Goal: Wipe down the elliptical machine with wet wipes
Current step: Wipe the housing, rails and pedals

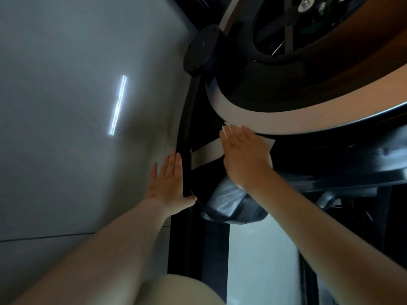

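The elliptical machine fills the right half of the head view, with its big flywheel housing (308, 89) edged by a pale silver rim (253, 116). My right hand (244, 157) lies flat on a white wet wipe (267, 143), pressing it against the dark frame just under the rim; only the wipe's edges show past my fingers. My left hand (168, 183) rests flat and open on the glossy grey floor, its thumb touching the black base rail (185, 150) of the machine. A dark rounded foot cover (229, 203) sits below my right wrist.
Glossy grey floor (77, 106) spreads across the left, reflecting a ceiling light. A black round cap (202, 49) juts from the flywheel housing. A pale bright panel (259, 260) shows between dark frame bars at the bottom. My knee (180, 291) is at the lower edge.
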